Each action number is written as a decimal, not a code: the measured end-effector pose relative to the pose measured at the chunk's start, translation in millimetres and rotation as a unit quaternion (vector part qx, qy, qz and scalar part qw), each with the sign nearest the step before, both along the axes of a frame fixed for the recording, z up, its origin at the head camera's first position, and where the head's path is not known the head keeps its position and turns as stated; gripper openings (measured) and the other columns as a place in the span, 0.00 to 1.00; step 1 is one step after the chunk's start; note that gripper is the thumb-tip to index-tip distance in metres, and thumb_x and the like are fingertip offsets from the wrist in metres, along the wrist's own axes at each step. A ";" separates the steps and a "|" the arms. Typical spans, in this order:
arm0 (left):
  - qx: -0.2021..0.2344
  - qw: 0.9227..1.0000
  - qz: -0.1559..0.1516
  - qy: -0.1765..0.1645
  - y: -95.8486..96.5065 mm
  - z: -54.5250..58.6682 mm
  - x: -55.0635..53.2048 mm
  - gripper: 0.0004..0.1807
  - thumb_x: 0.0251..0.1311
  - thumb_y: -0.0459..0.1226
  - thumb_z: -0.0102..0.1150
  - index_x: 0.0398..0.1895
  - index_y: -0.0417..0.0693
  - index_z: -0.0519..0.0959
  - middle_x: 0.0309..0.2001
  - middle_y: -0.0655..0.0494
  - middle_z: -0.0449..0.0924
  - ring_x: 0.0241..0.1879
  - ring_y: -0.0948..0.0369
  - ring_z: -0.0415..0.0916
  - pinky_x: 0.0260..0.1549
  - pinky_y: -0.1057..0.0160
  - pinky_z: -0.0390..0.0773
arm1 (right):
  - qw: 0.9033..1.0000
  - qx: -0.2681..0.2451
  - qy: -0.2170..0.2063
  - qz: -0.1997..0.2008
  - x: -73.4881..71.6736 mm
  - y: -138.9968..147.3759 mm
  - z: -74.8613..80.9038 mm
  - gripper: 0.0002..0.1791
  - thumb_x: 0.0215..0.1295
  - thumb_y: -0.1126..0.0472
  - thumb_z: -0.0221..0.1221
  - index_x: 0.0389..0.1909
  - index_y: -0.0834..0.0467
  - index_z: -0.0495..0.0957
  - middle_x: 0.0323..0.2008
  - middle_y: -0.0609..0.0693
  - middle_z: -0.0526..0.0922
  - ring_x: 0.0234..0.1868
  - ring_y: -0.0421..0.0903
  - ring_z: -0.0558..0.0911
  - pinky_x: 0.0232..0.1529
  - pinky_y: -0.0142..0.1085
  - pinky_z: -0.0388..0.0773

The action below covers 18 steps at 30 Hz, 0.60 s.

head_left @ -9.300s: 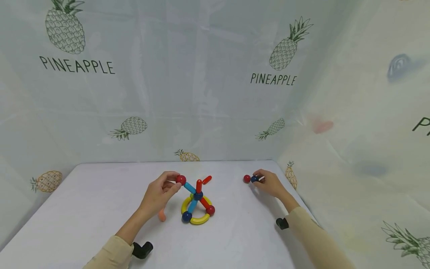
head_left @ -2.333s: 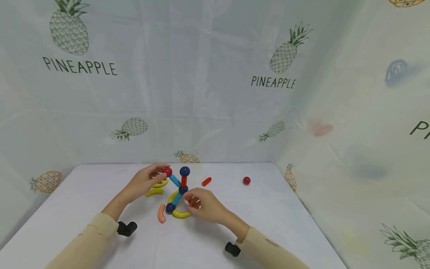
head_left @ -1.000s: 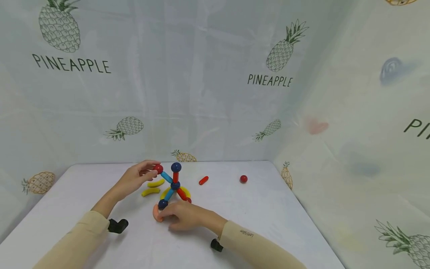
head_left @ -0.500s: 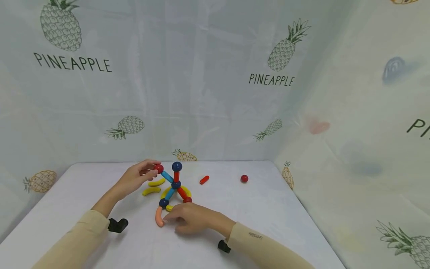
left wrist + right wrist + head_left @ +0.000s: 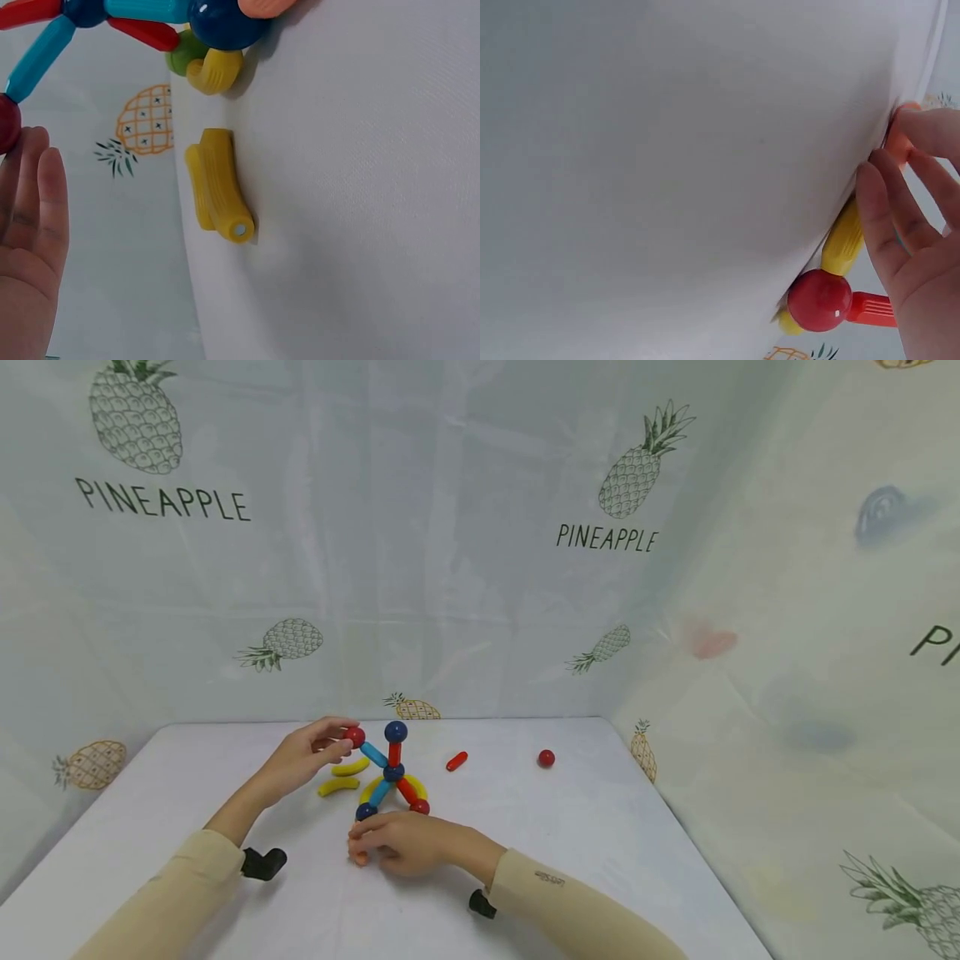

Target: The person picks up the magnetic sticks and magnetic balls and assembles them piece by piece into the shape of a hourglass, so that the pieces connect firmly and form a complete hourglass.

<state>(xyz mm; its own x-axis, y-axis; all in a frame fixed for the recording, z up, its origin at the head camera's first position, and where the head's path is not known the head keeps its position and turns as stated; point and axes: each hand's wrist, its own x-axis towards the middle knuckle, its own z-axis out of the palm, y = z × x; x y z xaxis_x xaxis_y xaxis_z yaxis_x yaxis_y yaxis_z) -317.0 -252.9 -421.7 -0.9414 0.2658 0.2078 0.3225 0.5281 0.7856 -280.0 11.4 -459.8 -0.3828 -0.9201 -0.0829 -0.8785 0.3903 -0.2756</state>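
A magnetic ball-and-rod model stands left of the table's middle, with a blue ball (image 5: 393, 772) at its centre. Above this, a red rod (image 5: 394, 753) carries another blue ball (image 5: 396, 732). My left hand (image 5: 296, 762) pinches the red ball (image 5: 355, 737) at the end of a light-blue rod (image 5: 373, 753). Low at the front, my right hand (image 5: 408, 843) grips a curved orange rod (image 5: 898, 146), mostly covered by the fingers. That rod lies beside the lower-left blue ball (image 5: 366, 812); whether they touch is hidden. A yellow curved rod (image 5: 844, 238) meets a red ball (image 5: 820, 300) at the base.
Two loose yellow curved rods (image 5: 339, 786) lie just behind and left of the model. A short red rod (image 5: 457, 761) rests to its right, and a single red ball (image 5: 547, 758) lies farther right on the white table (image 5: 570, 852). A pineapple-print cloth (image 5: 465, 610) hangs behind.
A blue ball from the right now tops the red upright, and the model sits farther left. Lately my right hand has shifted left and closed over the orange rod; my left stays put.
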 end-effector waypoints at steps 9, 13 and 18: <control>-0.001 1.000 0.002 -0.003 -0.2 -0.8 2.3 0.30 0.77 0.53 0.59 0.75 0.52 0.71 0.62 0.44 0.81 0.51 0.51 0.86 0.54 0.51 0.87 | 0.997 -0.017 0.069 0.010 0.7 -2.0 -1.2 0.22 0.78 0.62 0.62 0.69 0.47 0.81 0.73 0.43 0.76 0.74 0.37 0.71 0.71 0.24 0.66; 0.004 1.000 0.004 -0.006 0.0 -2.0 2.9 0.29 0.76 0.53 0.60 0.75 0.55 0.72 0.62 0.45 0.81 0.52 0.49 0.86 0.54 0.51 0.87 | 0.998 -0.017 0.055 -0.007 0.3 -4.8 0.6 0.21 0.77 0.62 0.63 0.67 0.48 0.83 0.69 0.43 0.79 0.70 0.37 0.75 0.69 0.23 0.69; 0.004 1.000 0.004 -0.006 0.4 -2.2 2.8 0.28 0.76 0.53 0.60 0.74 0.57 0.72 0.62 0.45 0.82 0.51 0.52 0.86 0.54 0.52 0.87 | 0.999 -0.027 0.034 -0.014 -2.8 -5.2 -0.3 0.17 0.73 0.59 0.67 0.60 0.48 0.87 0.53 0.41 0.85 0.55 0.32 0.78 0.60 0.18 0.71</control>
